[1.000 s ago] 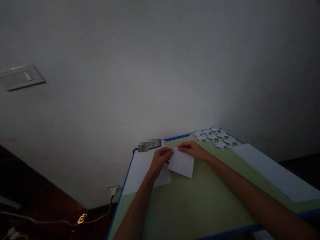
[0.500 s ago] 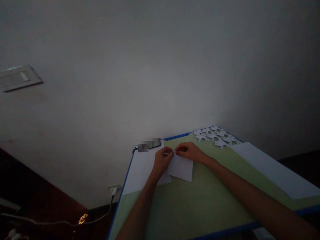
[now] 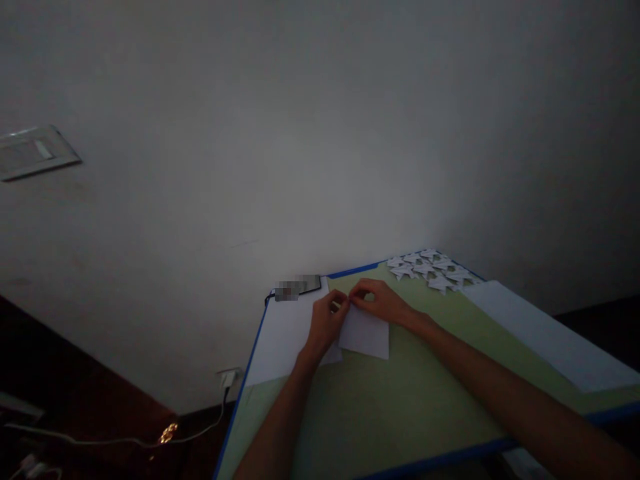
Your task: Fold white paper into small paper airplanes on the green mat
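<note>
A small, roughly square piece of white paper [image 3: 366, 337] hangs between my hands above the green table top. My left hand [image 3: 329, 320] pinches its upper left corner between thumb and fingers. Close against it, my right hand [image 3: 379, 300] pinches the paper's top edge, so the fingertips of both hands almost touch. The fingers cover the paper's top corner, and any crease there is hidden. Under and behind my left hand lies a larger white sheet [image 3: 283, 340].
Several folded white paper shapes [image 3: 425, 268] lie at the table's far right corner, beside a long white sheet [image 3: 540, 340]. A phone [image 3: 311, 284] rests at the back left. The blue-edged table [image 3: 390, 413] meets the wall. A plug with a cable [image 3: 227, 381] sits low on the left.
My right hand has moved slightly left along the paper's top, bringing its fingertips up to my left hand's. The paper has tilted a little, and both hands keep hold of it.
</note>
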`<state>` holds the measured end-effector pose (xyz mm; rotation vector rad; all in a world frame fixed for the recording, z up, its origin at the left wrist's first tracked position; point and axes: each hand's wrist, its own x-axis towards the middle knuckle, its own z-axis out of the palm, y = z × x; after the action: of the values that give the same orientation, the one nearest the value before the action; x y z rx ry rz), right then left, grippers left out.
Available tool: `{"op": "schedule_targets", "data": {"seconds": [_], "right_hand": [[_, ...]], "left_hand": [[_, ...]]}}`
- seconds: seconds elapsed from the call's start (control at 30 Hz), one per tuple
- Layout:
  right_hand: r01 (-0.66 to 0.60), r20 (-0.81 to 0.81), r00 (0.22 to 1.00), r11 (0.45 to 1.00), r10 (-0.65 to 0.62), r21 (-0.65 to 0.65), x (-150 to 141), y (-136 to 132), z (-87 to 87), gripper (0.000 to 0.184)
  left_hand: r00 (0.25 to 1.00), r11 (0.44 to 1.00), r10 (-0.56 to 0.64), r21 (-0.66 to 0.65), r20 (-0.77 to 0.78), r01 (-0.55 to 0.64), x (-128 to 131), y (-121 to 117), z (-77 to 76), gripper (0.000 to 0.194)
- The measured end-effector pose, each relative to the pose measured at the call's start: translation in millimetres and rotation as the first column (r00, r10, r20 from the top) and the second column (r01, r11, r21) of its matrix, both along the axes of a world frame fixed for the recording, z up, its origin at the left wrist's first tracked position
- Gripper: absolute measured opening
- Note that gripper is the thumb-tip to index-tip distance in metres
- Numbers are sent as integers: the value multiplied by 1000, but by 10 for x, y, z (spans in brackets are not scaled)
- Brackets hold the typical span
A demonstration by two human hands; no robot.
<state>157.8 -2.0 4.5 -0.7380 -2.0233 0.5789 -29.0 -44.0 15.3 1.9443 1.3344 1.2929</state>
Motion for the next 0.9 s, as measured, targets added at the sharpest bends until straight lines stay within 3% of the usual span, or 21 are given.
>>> {"op": "schedule_targets", "data": {"seconds": [0.17, 0.4, 0.7, 0.9], "right_hand": [[3, -7, 1000, 1000, -3, -23, -37, -17, 5, 9], [7, -70, 997, 985, -20, -172, -9, 57, -34, 8], [14, -82, 996, 964, -37, -266, 230, 205, -32, 10], [91, -146, 979, 944, -143, -317, 337, 331, -140, 12]], "left_hand": [[999, 1000, 18, 19, -27, -17, 22, -23, 5, 7], [1000, 997, 19, 68, -2, -19, -16, 2, 26, 6], [974, 990, 140, -7, 181, -141, -159, 73, 68, 15], [895, 956, 287, -38, 340, -292, -239, 150, 29, 20]]}}
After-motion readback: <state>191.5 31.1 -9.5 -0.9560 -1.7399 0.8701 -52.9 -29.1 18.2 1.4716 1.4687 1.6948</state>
